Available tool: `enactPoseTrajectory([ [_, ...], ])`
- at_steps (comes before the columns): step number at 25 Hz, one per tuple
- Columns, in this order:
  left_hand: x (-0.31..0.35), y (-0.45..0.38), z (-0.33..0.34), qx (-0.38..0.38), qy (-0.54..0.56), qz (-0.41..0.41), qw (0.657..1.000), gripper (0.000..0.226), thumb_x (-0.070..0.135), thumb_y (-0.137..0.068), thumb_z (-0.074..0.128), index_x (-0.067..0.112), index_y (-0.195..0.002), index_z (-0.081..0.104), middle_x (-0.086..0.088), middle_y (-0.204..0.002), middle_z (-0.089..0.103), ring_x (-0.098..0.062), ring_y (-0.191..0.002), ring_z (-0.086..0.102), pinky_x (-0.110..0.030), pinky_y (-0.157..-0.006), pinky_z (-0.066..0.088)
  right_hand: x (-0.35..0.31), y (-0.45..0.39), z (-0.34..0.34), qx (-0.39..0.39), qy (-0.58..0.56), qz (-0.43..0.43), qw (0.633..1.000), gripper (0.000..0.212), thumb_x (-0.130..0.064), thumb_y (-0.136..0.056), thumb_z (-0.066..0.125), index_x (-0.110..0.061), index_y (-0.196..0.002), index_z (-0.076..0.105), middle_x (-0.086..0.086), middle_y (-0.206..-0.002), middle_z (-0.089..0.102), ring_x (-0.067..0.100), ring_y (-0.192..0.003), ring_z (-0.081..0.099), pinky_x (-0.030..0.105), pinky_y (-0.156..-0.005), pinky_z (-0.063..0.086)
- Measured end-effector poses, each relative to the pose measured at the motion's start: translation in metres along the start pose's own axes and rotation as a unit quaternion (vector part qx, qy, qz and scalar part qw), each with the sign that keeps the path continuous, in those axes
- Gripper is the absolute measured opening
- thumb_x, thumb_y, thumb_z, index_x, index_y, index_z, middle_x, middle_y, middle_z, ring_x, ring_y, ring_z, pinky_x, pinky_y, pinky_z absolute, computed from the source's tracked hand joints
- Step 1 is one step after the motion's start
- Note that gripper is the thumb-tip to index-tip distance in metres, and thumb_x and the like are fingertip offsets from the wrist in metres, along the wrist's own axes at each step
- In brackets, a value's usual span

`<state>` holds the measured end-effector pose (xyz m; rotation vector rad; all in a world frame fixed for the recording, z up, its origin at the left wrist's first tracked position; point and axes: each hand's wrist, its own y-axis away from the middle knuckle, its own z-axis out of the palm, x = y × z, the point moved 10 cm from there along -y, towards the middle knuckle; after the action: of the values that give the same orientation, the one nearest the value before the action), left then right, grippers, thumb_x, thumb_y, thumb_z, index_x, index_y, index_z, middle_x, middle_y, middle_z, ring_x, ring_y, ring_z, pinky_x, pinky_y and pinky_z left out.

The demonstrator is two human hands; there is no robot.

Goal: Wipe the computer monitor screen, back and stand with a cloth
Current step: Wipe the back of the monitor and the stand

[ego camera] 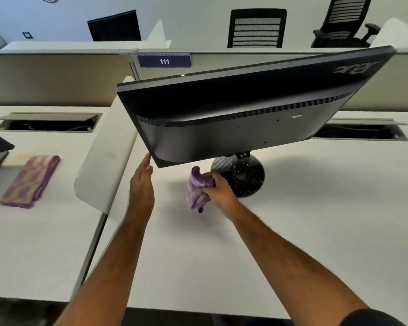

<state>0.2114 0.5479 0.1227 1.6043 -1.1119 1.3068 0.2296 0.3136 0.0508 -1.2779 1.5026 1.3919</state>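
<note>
Black flat-panel computer monitor [233,114]: standing on its round speckled stand [243,177] toward the white worktop's [198,255] far edge, back facing the person. Left hand [140,184], fingers open flat, is touching its lower corner. Right hand [218,187] is clutching the crumpled purple cloth [197,189] beside the stand. Progress: back or stand seemingly under way; screen unseen, finished portion indeterminable.

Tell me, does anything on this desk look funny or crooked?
Yes. The monitor is turned with its back to the camera and tipped askew, its left corner low beside the left hand. Its round stand looks speckled. The right hand holds a bunched purple cloth.
</note>
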Motion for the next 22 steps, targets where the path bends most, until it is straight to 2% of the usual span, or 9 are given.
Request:
enactPoseTrajectory([
  [3, -0.011, 0.014, 0.013, -0.013, -0.005, -0.020, 1.000, 0.051, 0.016, -0.109, 0.041, 0.028, -0.158, 0.045, 0.015, -0.158, 0.047, -0.001, -0.142, 0.043, -0.023, -0.117, 0.032, 0.021, 0.016, -0.064, 0.074, -0.082, 0.015, 0.994, 0.026, 0.002, -0.094, 0.061, -0.012, -0.115, 0.064, -0.001, -0.095, 0.071, 0.007, -0.083, 0.069, 0.014, -0.068, 0.053],
  [7, -0.028, 0.028, 0.047, -0.038, -0.047, -0.036, 0.998, 0.049, 0.020, -0.111, 0.045, 0.028, -0.160, 0.042, 0.009, -0.163, 0.043, -0.013, -0.150, 0.039, -0.029, -0.118, 0.030, 0.049, 0.035, -0.142, 0.162, -0.103, 0.028, 0.981, 0.022, -0.007, -0.094, 0.065, -0.020, -0.112, 0.067, 0.003, -0.102, 0.073, 0.019, -0.092, 0.070, 0.028, -0.077, 0.058],
  [10, -0.019, 0.037, 0.083, -0.059, -0.111, -0.022, 0.992, 0.050, 0.020, -0.109, 0.049, 0.025, -0.158, 0.045, 0.005, -0.161, 0.046, -0.016, -0.148, 0.043, -0.031, -0.119, 0.031, 0.056, 0.053, -0.196, 0.233, -0.120, 0.016, 0.965, 0.024, -0.004, -0.094, 0.063, -0.019, -0.113, 0.066, 0.004, -0.101, 0.073, 0.018, -0.089, 0.071, 0.026, -0.073, 0.058],
  [11, -0.011, 0.043, 0.096, -0.067, -0.153, -0.005, 0.986, 0.049, 0.020, -0.108, 0.050, 0.023, -0.157, 0.047, 0.002, -0.159, 0.049, -0.016, -0.143, 0.048, -0.030, -0.117, 0.033, 0.059, 0.058, -0.213, 0.254, -0.131, 0.014, 0.958, 0.025, -0.004, -0.095, 0.063, -0.018, -0.116, 0.066, 0.002, -0.101, 0.073, 0.015, -0.087, 0.072, 0.023, -0.071, 0.058],
  [13, 0.010, 0.055, 0.118, -0.085, -0.227, 0.046, 0.969, 0.049, 0.021, -0.107, 0.053, 0.020, -0.156, 0.049, -0.004, -0.149, 0.059, -0.009, -0.117, 0.060, -0.025, -0.104, 0.042, 0.060, 0.062, -0.238, 0.277, -0.150, 0.010, 0.949, 0.026, -0.007, -0.096, 0.066, -0.016, -0.120, 0.067, 0.000, -0.100, 0.074, 0.011, -0.084, 0.074, 0.019, -0.068, 0.057],
  [14, 0.024, 0.062, 0.133, -0.100, -0.248, 0.079, 0.960, 0.050, 0.021, -0.106, 0.055, 0.020, -0.156, 0.049, -0.005, -0.146, 0.062, -0.007, -0.110, 0.061, -0.024, -0.101, 0.044, 0.061, 0.064, -0.250, 0.282, -0.159, 0.008, 0.946, 0.025, -0.010, -0.096, 0.068, -0.016, -0.120, 0.067, 0.000, -0.099, 0.074, 0.012, -0.083, 0.075, 0.018, -0.068, 0.057],
  [17, 0.071, 0.078, 0.178, -0.144, -0.282, 0.175, 0.932, 0.053, 0.020, -0.106, 0.055, 0.018, -0.158, 0.044, 0.001, -0.159, 0.050, -0.014, -0.145, 0.047, -0.028, -0.118, 0.034, 0.063, 0.064, -0.278, 0.280, -0.186, 0.006, 0.942, 0.017, -0.016, -0.097, 0.071, -0.016, -0.114, 0.068, -0.007, -0.085, 0.075, 0.009, -0.074, 0.075, 0.015, -0.063, 0.055],
  [20, 0.123, 0.094, 0.220, -0.164, -0.294, 0.244, 0.909, 0.057, 0.018, -0.106, 0.054, 0.019, -0.161, 0.040, 0.006, -0.163, 0.043, -0.009, -0.153, 0.035, -0.032, -0.125, 0.029, 0.063, 0.063, -0.301, 0.284, -0.193, 0.007, 0.939, 0.017, -0.016, -0.098, 0.070, -0.016, -0.115, 0.067, -0.005, -0.087, 0.073, 0.011, -0.073, 0.075, 0.013, -0.060, 0.052],
  [22, 0.166, 0.109, 0.243, -0.158, -0.319, 0.337, 0.871, 0.059, 0.015, -0.104, 0.056, 0.016, -0.161, 0.038, 0.003, -0.164, 0.041, -0.010, -0.155, 0.032, -0.031, -0.126, 0.028, 0.062, 0.058, -0.308, 0.278, -0.199, 0.009, 0.940, 0.014, -0.014, -0.099, 0.067, -0.018, -0.112, 0.065, -0.007, -0.087, 0.072, 0.011, -0.073, 0.075, 0.012, -0.058, 0.052],
])
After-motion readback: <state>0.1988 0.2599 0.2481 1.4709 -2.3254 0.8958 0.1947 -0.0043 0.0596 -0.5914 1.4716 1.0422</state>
